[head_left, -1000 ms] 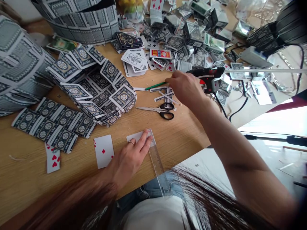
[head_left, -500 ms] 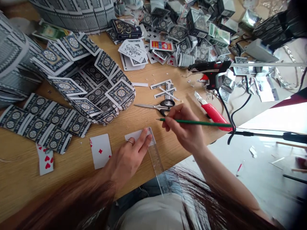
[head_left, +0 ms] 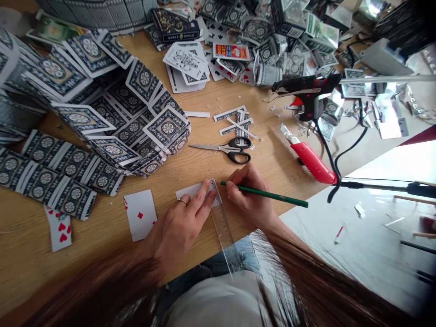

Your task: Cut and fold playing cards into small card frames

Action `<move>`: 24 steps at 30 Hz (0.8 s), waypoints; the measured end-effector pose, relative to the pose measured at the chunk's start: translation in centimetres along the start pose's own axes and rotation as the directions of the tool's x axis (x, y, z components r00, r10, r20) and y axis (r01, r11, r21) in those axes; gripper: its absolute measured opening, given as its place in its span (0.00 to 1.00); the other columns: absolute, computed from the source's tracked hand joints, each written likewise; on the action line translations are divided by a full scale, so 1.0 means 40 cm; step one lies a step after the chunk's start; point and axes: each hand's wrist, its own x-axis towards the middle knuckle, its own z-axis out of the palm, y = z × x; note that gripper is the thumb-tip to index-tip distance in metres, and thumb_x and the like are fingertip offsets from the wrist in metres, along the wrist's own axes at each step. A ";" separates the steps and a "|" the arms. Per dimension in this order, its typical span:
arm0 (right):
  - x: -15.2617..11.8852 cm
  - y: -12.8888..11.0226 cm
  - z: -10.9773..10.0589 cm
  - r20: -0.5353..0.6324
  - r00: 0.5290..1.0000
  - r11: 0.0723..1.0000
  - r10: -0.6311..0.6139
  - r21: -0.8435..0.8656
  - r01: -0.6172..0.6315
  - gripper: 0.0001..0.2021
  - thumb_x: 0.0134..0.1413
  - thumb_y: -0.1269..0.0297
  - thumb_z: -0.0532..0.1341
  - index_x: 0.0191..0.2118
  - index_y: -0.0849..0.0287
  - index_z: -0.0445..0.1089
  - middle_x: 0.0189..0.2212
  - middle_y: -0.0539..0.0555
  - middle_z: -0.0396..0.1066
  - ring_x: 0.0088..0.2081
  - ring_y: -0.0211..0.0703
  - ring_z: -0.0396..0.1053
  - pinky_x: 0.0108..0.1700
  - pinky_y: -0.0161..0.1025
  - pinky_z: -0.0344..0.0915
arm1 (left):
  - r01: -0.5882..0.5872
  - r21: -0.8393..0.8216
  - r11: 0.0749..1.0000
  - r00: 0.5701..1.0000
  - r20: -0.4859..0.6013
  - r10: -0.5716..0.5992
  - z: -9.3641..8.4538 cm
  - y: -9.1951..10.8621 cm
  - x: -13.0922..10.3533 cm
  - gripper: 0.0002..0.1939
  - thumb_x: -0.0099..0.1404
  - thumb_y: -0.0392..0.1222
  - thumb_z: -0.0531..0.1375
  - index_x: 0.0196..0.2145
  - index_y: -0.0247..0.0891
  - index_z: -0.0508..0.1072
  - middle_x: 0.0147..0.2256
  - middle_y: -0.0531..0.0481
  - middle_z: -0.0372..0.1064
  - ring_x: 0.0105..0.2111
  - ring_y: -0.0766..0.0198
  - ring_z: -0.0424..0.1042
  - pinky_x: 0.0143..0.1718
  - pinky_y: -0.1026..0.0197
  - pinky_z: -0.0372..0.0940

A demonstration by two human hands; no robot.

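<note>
One white card (head_left: pixel 190 190) lies at the far end of the clear ruler (head_left: pixel 223 225), overlapping it, and I've got the left hand (head_left: pixel 180 222) flat over both, fingers extended. The ruler's long axis runs nearward, past the table (head_left: pixel 269 168) edge. Right of it, the right hand (head_left: pixel 252 205) pinches the green pencil (head_left: pixel 282 197) crosswise, tip just beside the ruler; contact, I can't tell. Beyond the ruler, scissors (head_left: pixel 240 157); to its left, a red-diamond card (head_left: pixel 140 225).
</note>
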 end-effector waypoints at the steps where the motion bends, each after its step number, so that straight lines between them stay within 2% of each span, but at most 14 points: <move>1: 0.000 0.001 0.001 0.007 1.000 1.000 0.002 -0.001 -0.002 0.09 0.53 0.71 0.59 0.30 0.54 0.56 0.22 0.43 0.59 0.22 0.33 0.56 0.24 0.35 0.53 | 0.001 0.004 1.000 1.000 0.009 -0.001 -0.001 0.000 0.000 0.28 0.62 0.24 0.53 0.58 0.41 0.69 0.60 0.50 0.63 0.31 0.66 0.74 0.28 0.65 0.72; 14: 0.004 -0.006 0.005 0.011 1.000 0.999 0.022 -0.032 -0.022 0.09 0.51 0.70 0.59 0.28 0.54 0.55 0.20 0.43 0.59 0.21 0.33 0.56 0.23 0.33 0.53 | -0.017 0.044 0.999 0.998 0.057 0.014 -0.009 0.003 0.005 0.28 0.63 0.24 0.53 0.59 0.41 0.68 0.60 0.50 0.63 0.30 0.66 0.75 0.27 0.66 0.73; 21: 0.003 -0.006 0.005 0.019 1.000 0.999 0.001 -0.053 0.000 0.09 0.51 0.71 0.59 0.29 0.54 0.56 0.23 0.44 0.61 0.22 0.32 0.57 0.24 0.32 0.55 | -0.019 0.040 0.999 1.000 0.024 0.018 -0.008 0.000 0.004 0.29 0.62 0.24 0.53 0.59 0.40 0.69 0.60 0.50 0.63 0.30 0.66 0.74 0.26 0.66 0.72; 24: 0.004 -0.005 0.005 0.012 1.000 0.999 -0.005 -0.040 0.005 0.09 0.51 0.72 0.59 0.29 0.54 0.56 0.22 0.43 0.61 0.22 0.32 0.57 0.24 0.32 0.55 | -0.026 0.047 0.999 0.998 0.054 0.023 -0.007 0.000 0.001 0.30 0.62 0.24 0.53 0.60 0.41 0.67 0.61 0.49 0.62 0.31 0.66 0.74 0.27 0.66 0.72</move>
